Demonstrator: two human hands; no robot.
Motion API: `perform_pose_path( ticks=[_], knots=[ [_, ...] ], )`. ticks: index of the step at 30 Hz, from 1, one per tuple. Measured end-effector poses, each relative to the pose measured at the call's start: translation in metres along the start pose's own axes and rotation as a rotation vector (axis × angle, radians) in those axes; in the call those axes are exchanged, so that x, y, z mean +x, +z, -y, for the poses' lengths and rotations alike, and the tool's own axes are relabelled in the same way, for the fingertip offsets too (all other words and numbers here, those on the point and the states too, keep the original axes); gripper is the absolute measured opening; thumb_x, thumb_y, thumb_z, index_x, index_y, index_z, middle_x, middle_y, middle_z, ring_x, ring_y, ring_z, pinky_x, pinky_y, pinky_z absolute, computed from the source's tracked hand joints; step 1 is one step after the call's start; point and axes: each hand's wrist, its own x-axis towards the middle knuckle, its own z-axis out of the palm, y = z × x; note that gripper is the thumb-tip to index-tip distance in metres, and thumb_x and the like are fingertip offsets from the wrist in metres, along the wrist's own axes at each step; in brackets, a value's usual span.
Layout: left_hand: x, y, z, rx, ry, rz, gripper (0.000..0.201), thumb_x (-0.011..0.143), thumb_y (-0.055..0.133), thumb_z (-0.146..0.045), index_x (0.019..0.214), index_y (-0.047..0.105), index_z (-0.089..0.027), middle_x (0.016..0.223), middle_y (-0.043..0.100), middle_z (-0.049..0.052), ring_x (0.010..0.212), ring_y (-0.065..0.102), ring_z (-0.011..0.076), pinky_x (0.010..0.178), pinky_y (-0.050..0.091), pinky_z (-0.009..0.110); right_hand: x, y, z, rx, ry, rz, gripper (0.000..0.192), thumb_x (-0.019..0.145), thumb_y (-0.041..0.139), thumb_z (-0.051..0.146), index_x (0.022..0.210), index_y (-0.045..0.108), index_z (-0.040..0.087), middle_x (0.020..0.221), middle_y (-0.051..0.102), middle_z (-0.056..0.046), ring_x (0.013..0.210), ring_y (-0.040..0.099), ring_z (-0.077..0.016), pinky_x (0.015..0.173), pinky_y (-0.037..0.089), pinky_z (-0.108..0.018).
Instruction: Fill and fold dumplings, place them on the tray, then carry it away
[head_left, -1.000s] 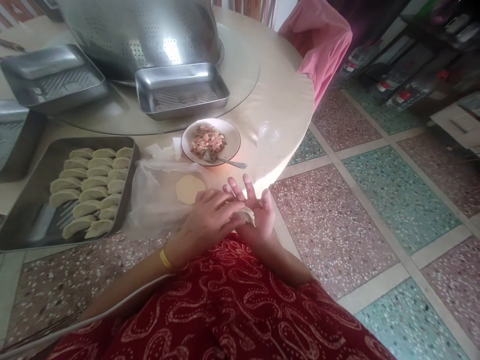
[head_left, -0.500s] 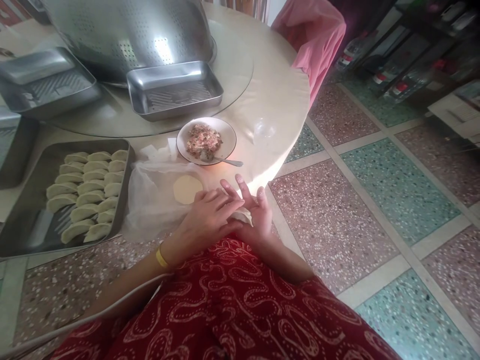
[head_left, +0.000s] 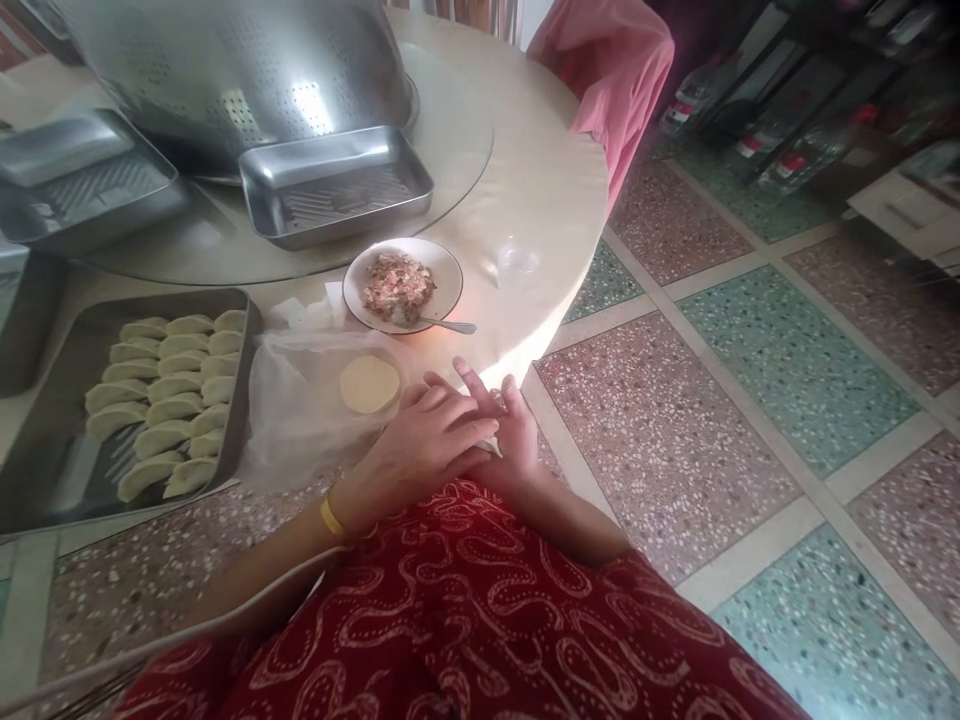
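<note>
Hands (head_left: 465,440) pressed together beside table edge (head_left: 540,345)

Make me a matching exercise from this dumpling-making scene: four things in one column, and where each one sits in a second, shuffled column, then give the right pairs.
Things:
1. folded dumplings
2. round wrapper
3. spoon
4. left hand

Places:
A. lying flat on the clear plastic sheet
B. resting in the white bowl of filling
C. lined up in rows on the metal tray
D. laid over the right hand, above the red patterned lap

Pairs: 1-C, 2-A, 3-B, 4-D
</note>
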Motion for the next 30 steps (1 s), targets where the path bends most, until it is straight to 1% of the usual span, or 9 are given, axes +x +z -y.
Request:
perform_pose_path(
  ticks=[3, 7, 11, 13, 16, 19, 21, 26, 30],
  knots=[
    [0.001, 0.000, 0.002, -0.023, 0.006, 0.065, 0.016, 0.096, 0.051, -0.033, 0.092, 0.065, -0.024, 0.093, 0.065, 0.001, 0.083, 0.049, 0.0223, 0.079, 0.035, 0.040, 0.000, -0.002, -0.001, 0.090, 0.036, 0.028, 0.064, 0.086, 0.039, 0.072, 0.133, 0.052, 0.031, 0.131, 0.063, -0.005, 0.128, 0.054, -0.0267, 0.101, 0.047, -0.053],
    [0.001, 0.001, 0.003, -0.016, 0.008, 0.115, 0.016, 0.095, 0.052, -0.034, 0.095, 0.065, -0.025, 0.091, 0.064, 0.001, 0.081, 0.048, 0.0214, 0.080, 0.036, 0.040, -0.001, -0.003, -0.001, 0.150, 0.065, 0.002, 0.064, 0.086, 0.042, 0.069, 0.131, 0.054, 0.026, 0.127, 0.064, -0.008, 0.124, 0.056, -0.0263, 0.101, 0.049, -0.050],
    [0.002, 0.002, 0.004, 0.002, 0.030, 0.135, 0.015, 0.095, 0.053, -0.036, 0.089, 0.063, -0.026, 0.085, 0.063, 0.000, 0.078, 0.051, 0.0210, 0.077, 0.037, 0.040, 0.000, -0.003, -0.001, 0.175, 0.073, -0.011, 0.064, 0.085, 0.044, 0.070, 0.129, 0.055, 0.025, 0.121, 0.067, -0.007, 0.121, 0.059, -0.0257, 0.101, 0.049, -0.049],
    [-0.001, 0.002, 0.005, -0.015, 0.022, 0.101, 0.016, 0.094, 0.055, -0.040, 0.101, 0.062, -0.027, 0.090, 0.065, 0.001, 0.082, 0.055, 0.0229, 0.079, 0.039, 0.041, 0.000, -0.003, 0.000, 0.176, 0.065, -0.004, 0.063, 0.086, 0.041, 0.070, 0.129, 0.055, 0.025, 0.119, 0.068, -0.007, 0.118, 0.060, -0.0251, 0.101, 0.048, -0.049],
    [-0.008, 0.000, 0.007, -0.036, -0.035, -0.008, 0.031, 0.093, 0.056, -0.045, 0.117, 0.056, -0.025, 0.101, 0.067, 0.004, 0.092, 0.058, 0.0253, 0.081, 0.041, 0.043, -0.001, -0.002, 0.000, 0.192, 0.040, 0.009, 0.059, 0.088, 0.037, 0.069, 0.126, 0.056, 0.027, 0.121, 0.068, -0.007, 0.112, 0.063, -0.0241, 0.101, 0.048, -0.050],
    [-0.016, -0.001, 0.007, -0.034, -0.098, -0.141, 0.020, 0.092, 0.060, -0.035, 0.109, 0.058, -0.023, 0.099, 0.069, 0.005, 0.090, 0.060, 0.0227, 0.078, 0.044, 0.040, 0.000, -0.001, 0.000, 0.231, -0.001, 0.007, 0.054, 0.089, 0.037, 0.067, 0.121, 0.057, 0.029, 0.122, 0.068, -0.006, 0.107, 0.064, -0.0239, 0.100, 0.048, -0.051],
    [-0.021, -0.001, 0.006, -0.026, -0.106, -0.190, 0.013, 0.091, 0.062, -0.027, 0.103, 0.060, -0.022, 0.093, 0.070, 0.004, 0.084, 0.060, 0.0202, 0.076, 0.044, 0.038, 0.000, -0.001, -0.001, 0.260, -0.024, 0.003, 0.054, 0.090, 0.036, 0.066, 0.122, 0.057, 0.028, 0.120, 0.069, -0.006, 0.107, 0.064, -0.0240, 0.100, 0.048, -0.050],
    [-0.024, 0.002, -0.001, 0.012, -0.083, -0.226, 0.006, 0.089, 0.062, -0.016, 0.094, 0.062, -0.020, 0.083, 0.071, 0.003, 0.077, 0.059, 0.0185, 0.073, 0.044, 0.036, 0.002, -0.002, -0.005, 0.296, -0.056, 0.000, 0.055, 0.092, 0.032, 0.066, 0.124, 0.057, 0.028, 0.120, 0.069, -0.004, 0.111, 0.064, -0.0230, 0.102, 0.047, -0.045],
    [-0.023, 0.004, -0.001, 0.032, -0.098, -0.243, 0.015, 0.088, 0.065, -0.020, 0.103, 0.061, -0.019, 0.084, 0.071, 0.004, 0.076, 0.059, 0.0190, 0.073, 0.044, 0.036, 0.002, -0.003, -0.005, 0.264, -0.062, -0.022, 0.055, 0.090, 0.038, 0.067, 0.125, 0.056, 0.030, 0.123, 0.068, -0.004, 0.113, 0.061, -0.0235, 0.102, 0.046, -0.047]
  ],
)
